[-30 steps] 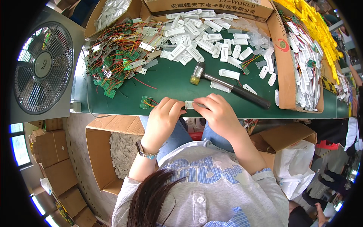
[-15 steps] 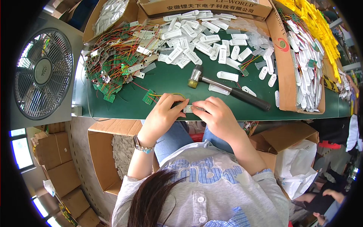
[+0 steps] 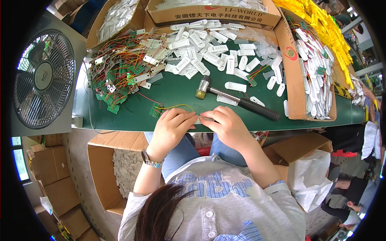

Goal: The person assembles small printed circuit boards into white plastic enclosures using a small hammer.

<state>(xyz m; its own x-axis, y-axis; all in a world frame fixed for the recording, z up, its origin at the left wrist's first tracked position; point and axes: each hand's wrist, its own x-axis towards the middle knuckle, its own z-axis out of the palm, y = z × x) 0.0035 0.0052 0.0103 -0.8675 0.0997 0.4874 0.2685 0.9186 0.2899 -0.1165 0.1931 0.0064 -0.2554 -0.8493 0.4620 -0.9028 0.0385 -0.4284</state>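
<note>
My left hand (image 3: pixel 172 127) and my right hand (image 3: pixel 227 125) meet at the table's near edge. Their fingertips pinch a small pale plate (image 3: pixel 198 120) from both sides, and the fingers hide most of it. A green circuit board (image 3: pixel 156 109) lies on the table just beyond my left hand. From that board a yellow wire (image 3: pixel 181 106) curves toward the pinched plate; its far end is hidden by the fingers. Beyond my right hand rests a hammer (image 3: pixel 237 99) with a black grip, its head pointing to the left. White plastic covers (image 3: pixel 235 86) lie around the hammer.
A heap of wired circuit boards (image 3: pixel 116 76) sits at the left, beside a pile of white covers (image 3: pixel 193 48). Cardboard boxes (image 3: pixel 291 76) border the table at the back and right. A fan (image 3: pixel 44 76) stands at far left. Below the table is an open carton (image 3: pixel 98 172).
The whole view has shifted slightly, so the table's contents appear a little further left. Both hands keep their pinch on the small plate, with fingers slightly repositioned.
</note>
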